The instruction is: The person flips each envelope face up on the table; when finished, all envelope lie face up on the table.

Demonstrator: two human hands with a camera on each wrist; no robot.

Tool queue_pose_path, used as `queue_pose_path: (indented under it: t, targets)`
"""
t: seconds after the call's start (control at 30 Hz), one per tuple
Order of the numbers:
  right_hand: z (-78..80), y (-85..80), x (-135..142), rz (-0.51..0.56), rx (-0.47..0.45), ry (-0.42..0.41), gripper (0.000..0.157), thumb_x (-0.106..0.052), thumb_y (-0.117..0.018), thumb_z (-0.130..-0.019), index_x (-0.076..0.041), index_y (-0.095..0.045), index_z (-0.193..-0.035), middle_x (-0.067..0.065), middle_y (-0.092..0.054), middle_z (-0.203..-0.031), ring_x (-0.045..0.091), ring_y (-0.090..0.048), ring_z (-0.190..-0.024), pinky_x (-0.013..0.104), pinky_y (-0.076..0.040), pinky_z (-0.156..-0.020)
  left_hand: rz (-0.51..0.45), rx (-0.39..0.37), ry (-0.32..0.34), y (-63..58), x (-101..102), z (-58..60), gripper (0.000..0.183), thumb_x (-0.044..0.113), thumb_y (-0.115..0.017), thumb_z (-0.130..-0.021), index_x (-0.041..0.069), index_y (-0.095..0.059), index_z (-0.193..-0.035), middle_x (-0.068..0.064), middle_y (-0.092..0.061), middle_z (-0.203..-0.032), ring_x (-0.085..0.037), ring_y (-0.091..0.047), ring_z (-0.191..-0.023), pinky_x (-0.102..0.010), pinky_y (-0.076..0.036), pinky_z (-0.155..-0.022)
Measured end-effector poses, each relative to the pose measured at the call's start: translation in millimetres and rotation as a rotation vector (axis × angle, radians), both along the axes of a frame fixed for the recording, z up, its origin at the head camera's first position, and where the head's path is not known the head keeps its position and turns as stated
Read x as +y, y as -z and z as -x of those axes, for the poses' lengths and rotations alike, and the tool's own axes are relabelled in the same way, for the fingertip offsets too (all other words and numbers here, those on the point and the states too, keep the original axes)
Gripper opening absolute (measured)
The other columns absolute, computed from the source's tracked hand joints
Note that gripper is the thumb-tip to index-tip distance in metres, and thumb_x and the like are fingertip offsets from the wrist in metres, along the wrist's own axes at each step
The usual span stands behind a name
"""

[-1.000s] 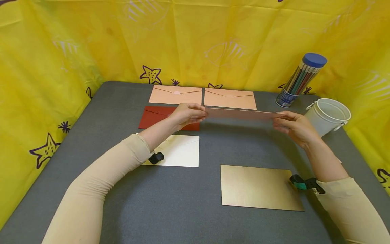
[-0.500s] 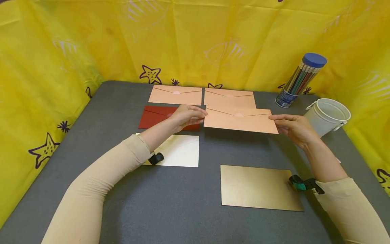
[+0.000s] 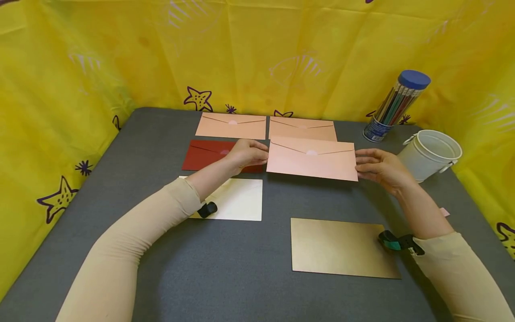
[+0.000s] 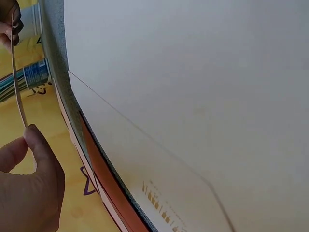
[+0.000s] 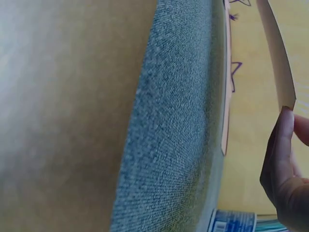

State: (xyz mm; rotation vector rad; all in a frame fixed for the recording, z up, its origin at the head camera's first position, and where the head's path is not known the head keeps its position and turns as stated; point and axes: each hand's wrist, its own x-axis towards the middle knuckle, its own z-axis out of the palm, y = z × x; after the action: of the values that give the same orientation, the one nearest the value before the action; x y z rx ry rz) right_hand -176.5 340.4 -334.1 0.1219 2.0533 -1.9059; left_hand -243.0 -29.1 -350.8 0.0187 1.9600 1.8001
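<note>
A pink envelope (image 3: 310, 160), its flap side with a pale round seal facing up, is held above the grey table between both hands. My left hand (image 3: 250, 155) pinches its left end between thumb and fingers, as the left wrist view also shows. At the other end, my right hand (image 3: 381, 169) holds the right edge by the fingertips. Behind it lies another pink envelope (image 3: 301, 126), partly covered by the raised one. Under and beside my left hand lies a red envelope (image 3: 203, 154), and below that a white envelope (image 3: 243, 201), partly hidden by my left wrist.
A further pink envelope (image 3: 231, 126) lies at the back left. A gold envelope (image 3: 342, 248) lies near the front right. A white bucket (image 3: 428, 156) stands close beyond my right hand, with a tub of pencils (image 3: 396, 105) behind it. Yellow cloth (image 3: 241, 49) surrounds the table (image 3: 225, 268).
The held pink envelope has turned from nearly edge-on to showing its flap side, and has come slightly lower and nearer. My right hand has shifted a little left; its fingers are more spread.
</note>
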Motion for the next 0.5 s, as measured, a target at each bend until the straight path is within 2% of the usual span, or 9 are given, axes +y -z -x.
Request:
queue_pose_path:
  t: [0.1,0.2,0.4,0.5]
  targets:
    - [2.2,-0.6,-2,-0.029,-0.023,-0.008,0.053,0.001,-0.059,-0.095,0.001,-0.033,-0.142,-0.016,-0.067,-0.099,0.001,-0.067,-0.087,0.016,-0.058,-0.076,0.018,0.008,-0.001,0.9,1,0.6,0.035,-0.001,-0.062,-0.093,-0.011,-0.06,-0.126,-0.011,-0.065,-0.099,-0.004,-0.065,-0.068,-0.015,-0.058,-0.068]
    - [4.7,-1.6,-5,-0.056,-0.04,-0.012,0.066,0.0,-0.059,-0.096,0.01,-0.021,-0.149,-0.018,-0.066,-0.098,-0.001,-0.067,-0.087,0.015,-0.058,-0.076,0.028,0.002,-0.008,1.2,3,1.6,0.033,0.0,-0.059,-0.095,-0.011,-0.06,-0.126,-0.014,-0.065,-0.105,-0.003,-0.064,-0.068,-0.014,-0.057,-0.068]
    - [10.7,-2.9,-8,-0.114,-0.057,-0.015,0.066,-0.004,-0.057,-0.098,0.011,-0.02,-0.15,-0.019,-0.065,-0.095,-0.002,-0.066,-0.085,0.014,-0.058,-0.077,0.062,-0.03,0.007,-1.2,6,2.2,0.038,0.0,-0.052,-0.097,-0.01,-0.055,-0.133,-0.022,-0.059,-0.132,-0.005,-0.06,-0.077,-0.009,-0.053,-0.069]
    - [14.0,-3.0,-10,-0.135,-0.069,-0.033,0.064,-0.01,-0.054,-0.1,0.012,-0.02,-0.15,-0.02,-0.066,-0.093,-0.002,-0.067,-0.085,0.015,-0.058,-0.077,0.075,-0.064,0.016,-2.4,7,2.9,0.04,0.002,-0.05,-0.098,-0.009,-0.052,-0.136,-0.022,-0.054,-0.141,-0.006,-0.058,-0.08,-0.008,-0.052,-0.069]
